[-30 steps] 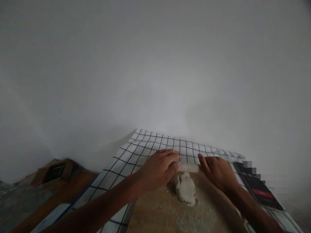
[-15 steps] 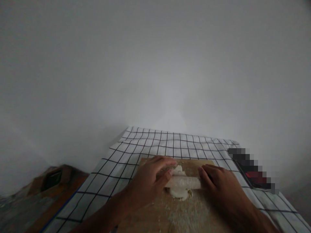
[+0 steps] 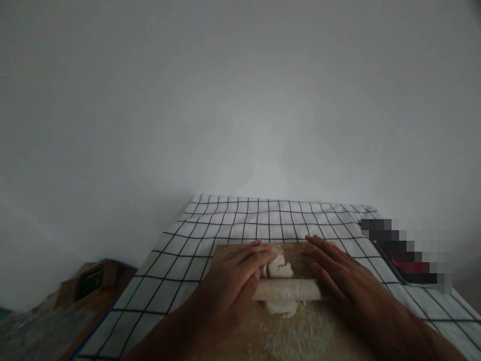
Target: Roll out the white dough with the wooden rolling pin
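Note:
A pale, floury rolling pin (image 3: 287, 290) lies crosswise over a piece of dough (image 3: 280, 267), which shows both beyond and on the near side of it. My left hand (image 3: 238, 278) rests over the pin's left end with its fingers stretched forward. Over the right end lies my right hand (image 3: 340, 276), palm down, its fingers extended and slightly apart. Both palms hide the pin's ends. Beneath is a wooden board (image 3: 244, 336) dusted with flour.
A white cloth with black grid lines (image 3: 251, 218) covers the table, which meets a plain wall (image 3: 240, 100). At the right edge lies a dark, partly pixelated object (image 3: 406, 258). A cardboard box (image 3: 107, 276) stands low on the left, beyond the table edge.
The rolling pin has come slightly nearer to me, showing more dough behind it. The fingers of my right hand have gone from curled to stretched out; my left fingers have straightened too.

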Demonstrator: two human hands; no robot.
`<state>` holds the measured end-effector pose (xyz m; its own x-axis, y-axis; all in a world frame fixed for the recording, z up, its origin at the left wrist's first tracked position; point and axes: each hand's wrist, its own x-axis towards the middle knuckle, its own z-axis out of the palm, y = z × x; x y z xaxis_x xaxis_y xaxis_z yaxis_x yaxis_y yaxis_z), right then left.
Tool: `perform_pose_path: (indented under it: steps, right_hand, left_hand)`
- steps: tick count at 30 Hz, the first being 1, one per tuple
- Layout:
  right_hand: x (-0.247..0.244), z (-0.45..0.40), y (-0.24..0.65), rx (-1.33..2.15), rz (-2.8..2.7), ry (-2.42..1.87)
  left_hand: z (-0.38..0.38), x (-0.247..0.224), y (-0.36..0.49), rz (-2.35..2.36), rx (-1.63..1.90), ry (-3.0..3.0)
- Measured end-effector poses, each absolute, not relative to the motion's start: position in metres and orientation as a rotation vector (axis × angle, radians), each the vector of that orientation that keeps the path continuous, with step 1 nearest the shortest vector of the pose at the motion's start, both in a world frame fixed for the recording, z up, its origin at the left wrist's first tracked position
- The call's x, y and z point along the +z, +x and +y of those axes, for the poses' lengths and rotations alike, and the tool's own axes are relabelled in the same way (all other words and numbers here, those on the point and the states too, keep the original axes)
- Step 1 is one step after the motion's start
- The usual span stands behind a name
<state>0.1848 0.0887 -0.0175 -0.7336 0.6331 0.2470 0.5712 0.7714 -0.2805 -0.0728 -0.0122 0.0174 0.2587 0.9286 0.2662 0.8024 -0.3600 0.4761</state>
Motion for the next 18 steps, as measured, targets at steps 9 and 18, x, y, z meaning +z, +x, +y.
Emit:
perform_pose_path:
  steps: [9, 18]
  right_hand:
    - [-0.021, 0.098, 0.184, 0.266, -2.593, -0.993]
    - [-0.027, 0.099, 0.181, 0.285, -2.537, -0.951]
  left_hand:
    - [-0.013, 0.007, -0.072, 1.814, 0.78, 2.34]
    - [0.002, 0.022, -0.058, 1.918, 0.3, 2.614]
